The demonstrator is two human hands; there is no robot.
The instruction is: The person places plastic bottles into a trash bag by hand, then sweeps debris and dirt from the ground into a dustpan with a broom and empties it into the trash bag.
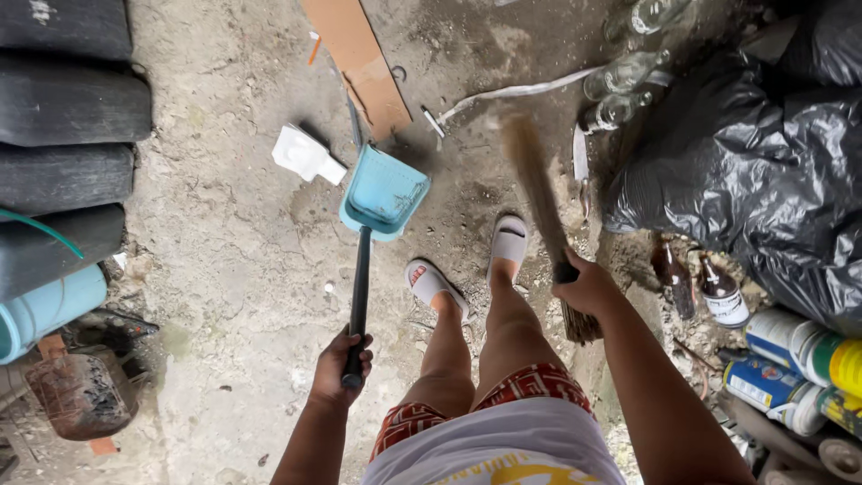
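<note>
My left hand (339, 364) grips the black handle of a light blue dustpan (384, 191), whose pan rests on the rough concrete ground ahead of my feet. My right hand (585, 287) holds a brown straw broom (537, 184); its bristles are blurred and reach toward the ground right of the dustpan. My feet in white slippers (510, 239) stand between the two tools.
Black tyres (67, 117) line the left edge above a blue drum (45, 310) and a rusty can (83, 393). A black rubbish bag (763, 171), glass bottles (628, 72), brown bottles (709, 287) and tins (790, 359) crowd the right. A board (357, 63) and white plastic piece (305, 154) lie ahead.
</note>
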